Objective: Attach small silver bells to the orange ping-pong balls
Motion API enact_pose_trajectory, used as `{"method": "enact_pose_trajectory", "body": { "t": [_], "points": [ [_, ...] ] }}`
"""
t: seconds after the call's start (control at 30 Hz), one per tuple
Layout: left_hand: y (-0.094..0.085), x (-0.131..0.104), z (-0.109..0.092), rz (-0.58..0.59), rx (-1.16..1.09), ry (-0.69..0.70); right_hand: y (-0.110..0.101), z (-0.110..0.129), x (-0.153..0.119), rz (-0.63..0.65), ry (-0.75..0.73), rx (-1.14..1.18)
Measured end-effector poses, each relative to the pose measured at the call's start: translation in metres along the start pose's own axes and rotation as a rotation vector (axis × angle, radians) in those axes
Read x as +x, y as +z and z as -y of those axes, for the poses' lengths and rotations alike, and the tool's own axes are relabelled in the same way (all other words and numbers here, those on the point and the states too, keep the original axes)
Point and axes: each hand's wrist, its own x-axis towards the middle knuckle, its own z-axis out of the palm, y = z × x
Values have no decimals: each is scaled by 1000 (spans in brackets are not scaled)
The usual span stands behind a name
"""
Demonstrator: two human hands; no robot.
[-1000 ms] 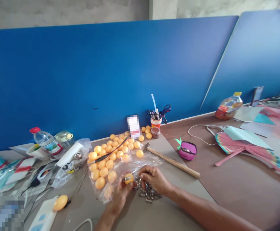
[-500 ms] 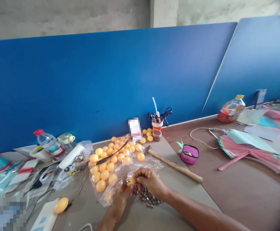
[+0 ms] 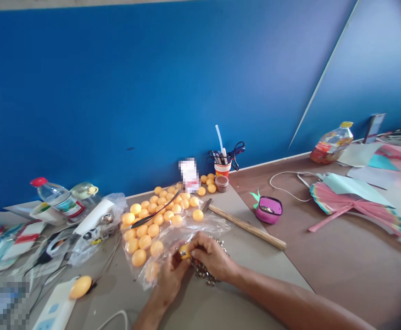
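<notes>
Well — orange ball (image 3: 186,248) with shiny metal (image 3: 183,252)

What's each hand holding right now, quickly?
Left hand: closed, holding an orange ball.
Right hand: curled at that ball; whether it holds anything cannot be told.

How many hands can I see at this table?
2. The left hand holds an orange ball; the right hand is at that ball, by the small metal pieces. Both show plainly, though some fingers are hidden.
</notes>
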Motion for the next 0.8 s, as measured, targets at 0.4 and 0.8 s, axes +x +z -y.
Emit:
{"method": "enact_pose_trajectory", "body": {
  "t": [0.4, 0.8],
  "points": [
    [-3, -3, -3, 17, 113, -31, 2, -2, 1, 4, 92, 56],
    [-11, -4, 5, -4, 232, -20, 1, -2, 0, 5, 134, 17]
  ]
}}
